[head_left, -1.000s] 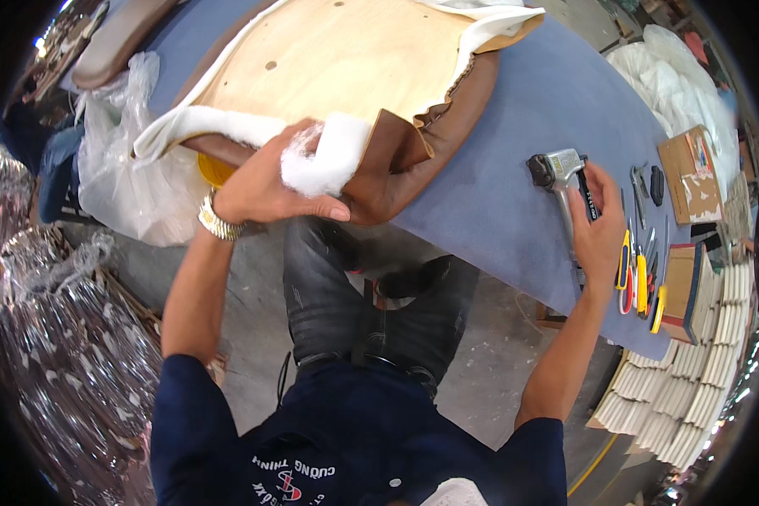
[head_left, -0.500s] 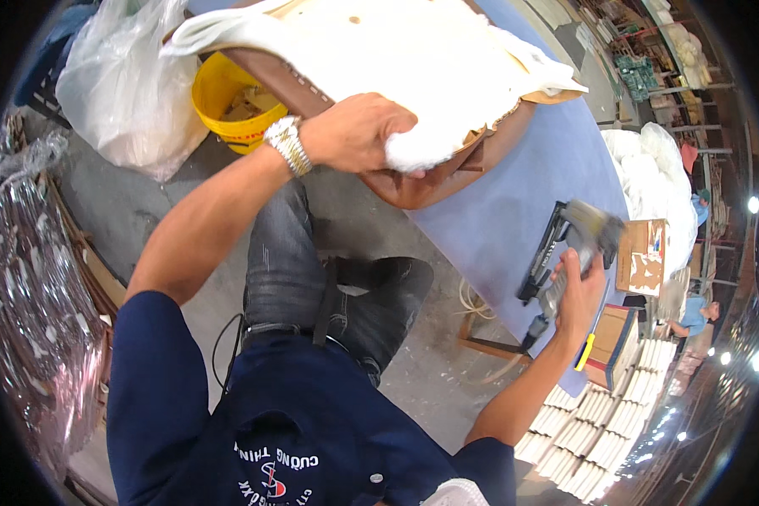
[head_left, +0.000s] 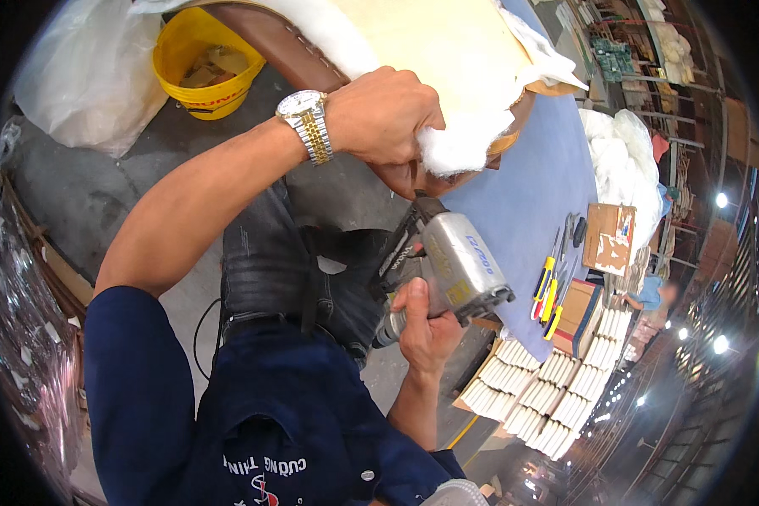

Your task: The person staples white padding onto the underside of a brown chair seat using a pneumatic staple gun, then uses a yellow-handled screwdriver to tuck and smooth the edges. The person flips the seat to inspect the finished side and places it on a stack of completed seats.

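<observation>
An upholstered piece with a brown leather cover point(head_left: 299, 52), a cream panel point(head_left: 438, 46) and white batting point(head_left: 465, 145) lies on the blue tabletop point(head_left: 557, 160). My left hand point(head_left: 384, 114), a watch on its wrist, is closed on the leather edge beside a tuft of batting; its fingertips are hidden. In my right hand point(head_left: 427, 333) is a silver and black staple gun point(head_left: 462, 263), gripped by its handle. The gun's nose points up at the leather edge just below my left hand. Whether it touches the leather, I cannot tell.
At the left stand a yellow bucket point(head_left: 211, 108) with scraps inside and a clear plastic bag point(head_left: 88, 80). Screwdrivers point(head_left: 546, 282) and other hand tools lie at the table's right, near a cardboard box point(head_left: 609, 240). Stacked pale strips point(head_left: 514, 384) sit below. Another person point(head_left: 648, 295) is far right.
My right hand has brought the staple gun left and up to the leather edge, uncovering the hand tools on the table. My left hand still grips the edge.
</observation>
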A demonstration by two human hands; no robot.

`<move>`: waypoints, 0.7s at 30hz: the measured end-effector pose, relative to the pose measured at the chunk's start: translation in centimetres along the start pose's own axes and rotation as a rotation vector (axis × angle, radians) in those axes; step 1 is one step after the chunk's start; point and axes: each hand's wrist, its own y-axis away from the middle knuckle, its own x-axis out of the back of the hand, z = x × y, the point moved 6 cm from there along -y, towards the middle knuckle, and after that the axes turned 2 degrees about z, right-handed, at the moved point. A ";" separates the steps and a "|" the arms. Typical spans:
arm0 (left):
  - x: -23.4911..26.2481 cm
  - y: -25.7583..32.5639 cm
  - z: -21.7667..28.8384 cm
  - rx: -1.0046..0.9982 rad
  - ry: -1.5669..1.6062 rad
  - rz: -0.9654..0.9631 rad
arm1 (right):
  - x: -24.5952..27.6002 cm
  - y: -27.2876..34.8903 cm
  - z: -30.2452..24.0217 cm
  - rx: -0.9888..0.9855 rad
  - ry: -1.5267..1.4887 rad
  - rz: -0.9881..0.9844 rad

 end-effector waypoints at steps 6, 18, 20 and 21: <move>0.7 -0.5 0.0 -0.038 0.014 0.051 | -0.7 0.1 1.0 0.101 0.093 0.018; 0.5 -0.5 0.1 -0.005 0.000 0.036 | -2.1 -2.0 0.0 0.059 0.134 0.061; 0.7 -0.6 0.2 0.002 0.026 0.023 | -1.7 -2.1 -0.1 -0.012 0.098 0.079; 0.7 -0.5 0.1 0.005 0.035 0.019 | -1.5 -2.0 0.0 -0.074 0.065 0.089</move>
